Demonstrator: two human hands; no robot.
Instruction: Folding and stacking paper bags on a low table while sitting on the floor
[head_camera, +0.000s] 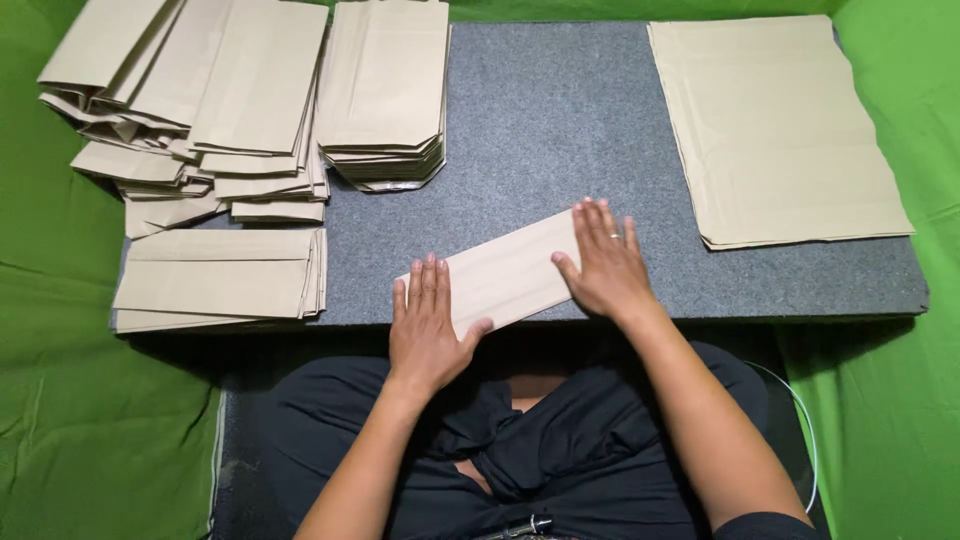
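A long, folded strip of tan brown paper (505, 275) is lying slanted at the near edge of the grey, felt-covered counter (560, 130), with its left end lower and nearer than its right end. It is being pressed flat by both hands. The left hand (425, 325) is laid on the near left end of the strip, with the fingers (428, 285) kept straight and close together and the thumb stuck out to the side, so nothing is gripped; the paper is only held down. The right hand (603, 262) is laid on the far right end, with its fingers (597, 225) spread a little and flat too, and a ring is worn on one of them. The hands seem to be put at the two ends so that the fold is kept shut and the strip cannot slide. To the far right, a stack of big flat tan paper sheets (780, 130) is kept, well apart from the hands. At the far middle, a neat pile of folded tan paper bags (385, 90) is stacked. To the far left, a looser heap of folded tan bags (185, 100) is spread out, and nearer on the left a tidy stack of long folded tan strips (220, 278) is set, likely so that like pieces are kept together. Green cloth (80, 420) is spread all around the counter.
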